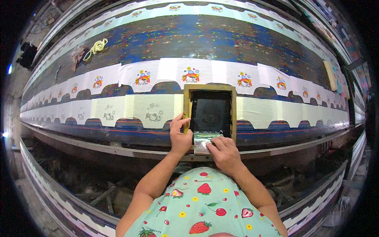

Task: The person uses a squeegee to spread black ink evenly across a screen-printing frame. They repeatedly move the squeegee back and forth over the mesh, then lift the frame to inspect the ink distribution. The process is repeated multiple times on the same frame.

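Observation:
A screen printing frame [233, 110] with a yellowish wooden rim and a dark mesh lies over the near row of white cloth pieces. My left hand [181, 137] grips its left rim near the lower corner, thumb and fingers closed on the wood. In my right hand [227, 153] is a flat, shiny squeegee [201, 146], held at the near end of the mesh where black ink shows. Left of the frame, a cloth piece [144, 102] bears a black outline print of a cartoon figure. To the right, a cloth piece [256, 108] shows no print.
Beyond the frame runs a row of cloth pieces with coloured prints [191, 67]. A yellow cord [95, 49] lies on the paint-spattered table [177, 37]. Along the near side is a metal rail [276, 151]. Folded cloths [335, 79] lie at the far right.

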{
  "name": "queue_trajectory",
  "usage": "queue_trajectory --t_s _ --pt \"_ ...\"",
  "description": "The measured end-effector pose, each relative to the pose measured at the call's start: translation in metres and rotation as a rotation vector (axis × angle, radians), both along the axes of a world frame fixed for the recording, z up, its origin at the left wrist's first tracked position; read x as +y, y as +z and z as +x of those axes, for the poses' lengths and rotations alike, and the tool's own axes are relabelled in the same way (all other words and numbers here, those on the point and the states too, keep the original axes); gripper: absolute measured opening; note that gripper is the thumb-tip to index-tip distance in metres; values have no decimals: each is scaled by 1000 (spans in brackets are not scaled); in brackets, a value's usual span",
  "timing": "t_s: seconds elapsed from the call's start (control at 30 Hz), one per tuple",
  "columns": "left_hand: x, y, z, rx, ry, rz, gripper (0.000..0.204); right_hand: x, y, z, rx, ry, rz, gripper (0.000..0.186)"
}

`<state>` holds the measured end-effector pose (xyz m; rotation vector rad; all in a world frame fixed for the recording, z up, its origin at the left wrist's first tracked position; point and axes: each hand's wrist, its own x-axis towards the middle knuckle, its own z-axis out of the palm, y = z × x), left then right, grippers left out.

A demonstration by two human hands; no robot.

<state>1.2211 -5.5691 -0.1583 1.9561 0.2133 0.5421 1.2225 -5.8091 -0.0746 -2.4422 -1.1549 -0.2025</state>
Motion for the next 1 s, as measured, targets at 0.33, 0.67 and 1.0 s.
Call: queue_trajectory --t_s 0.33,0.67,1.0 --pt "22 7 16 227 -50 -375 51 -3 46 113 375 222 -185 32" --pt "35 19 31 416 -101 -404 69 33 30 207 256 -63 -128 39" --pt "36 18 31 420 -125 -305 75 19 18 119 124 43 -95 38"
